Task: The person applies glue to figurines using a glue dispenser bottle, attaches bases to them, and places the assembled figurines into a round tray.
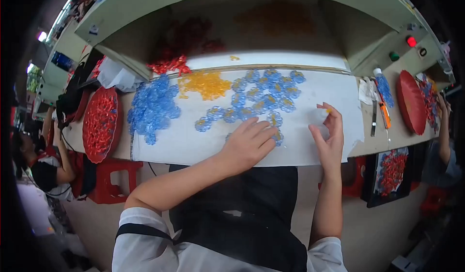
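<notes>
White sheet [302, 148], flat, on the tan bench [361, 149]: laid, it seemed, as a pale ground on which translucent pieces showed clearly.

Loose pile of translucent blue, flower-shaped plastic pieces [155, 107], at the sheet's left; beside it, a heap of small translucent amber-yellow plastic pieces [206, 84]. The two stood grouped by colour, probably for easy picking.

Spread of translucent blue flower pieces with yellow centres [264, 95], mid-sheet, mostly side by side — likely so that each lay within view and reach.

Left hand [248, 146]: palm down over the near edge of the spread, fingers extended and slightly bent, close together. The thumb was hidden; whether anything lay gripped beneath could not be told.

Right hand [331, 141]: raised over the sheet's right part, thumb well apart from the bent fingers, a clear gap between. A small yellow bit [329, 110] showed at the fingertips — whether held or merely stuck there, too small to tell.

Flanking items: red oval tray of red pieces [120, 119], left; second red oval tray [411, 102], right.
</notes>
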Motion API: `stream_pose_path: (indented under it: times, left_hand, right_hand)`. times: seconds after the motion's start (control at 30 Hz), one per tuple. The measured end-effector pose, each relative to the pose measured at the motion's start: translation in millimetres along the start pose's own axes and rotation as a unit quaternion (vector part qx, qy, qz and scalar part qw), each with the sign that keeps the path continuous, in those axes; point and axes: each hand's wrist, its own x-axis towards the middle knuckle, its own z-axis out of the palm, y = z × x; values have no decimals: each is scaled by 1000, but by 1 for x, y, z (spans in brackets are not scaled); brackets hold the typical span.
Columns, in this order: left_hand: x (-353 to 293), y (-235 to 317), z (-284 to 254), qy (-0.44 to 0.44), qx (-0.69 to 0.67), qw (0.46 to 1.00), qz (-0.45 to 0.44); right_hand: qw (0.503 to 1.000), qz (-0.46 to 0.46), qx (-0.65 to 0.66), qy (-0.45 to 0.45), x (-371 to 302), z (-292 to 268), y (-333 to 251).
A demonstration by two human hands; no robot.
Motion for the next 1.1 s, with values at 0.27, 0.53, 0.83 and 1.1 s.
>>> stream_pose_path:
  times: [0.27,0.53,0.83,1.1]
  left_hand:
    - [1,-72,-31,165,-18,986,-33]
    - [31,-178,-46,103,70,955,-270]
    - [73,-198,-40,-100,43,967,-231]
    - [53,-183,-59,26,-157,951,-265]
  right_hand:
    - [999,38,5,30,3,24,1]
    - [996,14,55,76,-8,29,-3]
    - [990,42,71,117,-62,62,-47]
    - [989,17,131,73,-81,72,-70]
